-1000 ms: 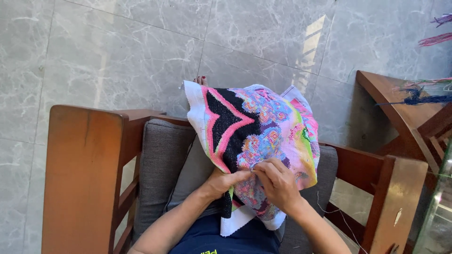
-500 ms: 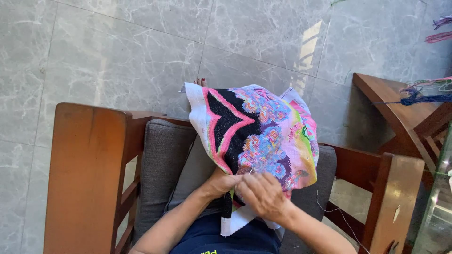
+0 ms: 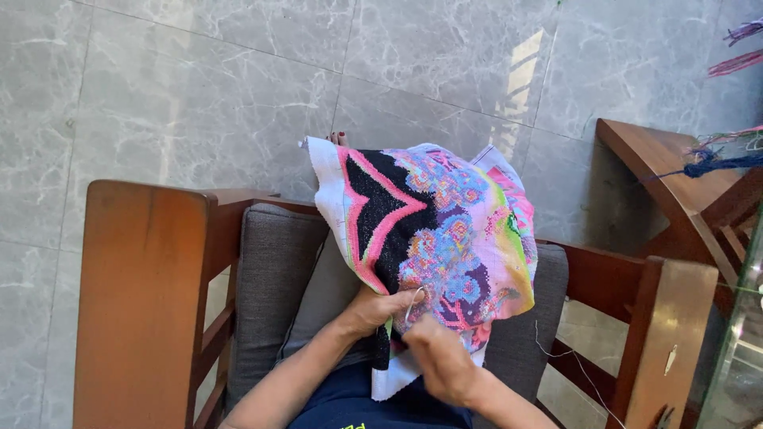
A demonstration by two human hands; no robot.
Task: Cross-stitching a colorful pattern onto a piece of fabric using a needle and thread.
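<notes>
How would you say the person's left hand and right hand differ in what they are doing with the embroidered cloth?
The left hand grips the lower edge of the embroidered cloth and holds it up, while the right hand sits lower, in front of the cloth, fingers pinched. A pale loop of thread shows between them, nearer the right hand's fingertips. The left hand shows its back and knuckles; the right is slightly blurred. Both work at the cloth's bottom edge.

The embroidered cloth [image 3: 429, 230] is the landmark. Left of it a tall wooden armrest [image 3: 143, 302] walls off that side, with only grey cushion [image 3: 270, 286] between. Right of it a second armrest [image 3: 660, 326] blocks, and further right stands a wooden table [image 3: 668, 175]. Beyond the cloth's far edge the tiled floor [image 3: 199, 87] lies open.
</notes>
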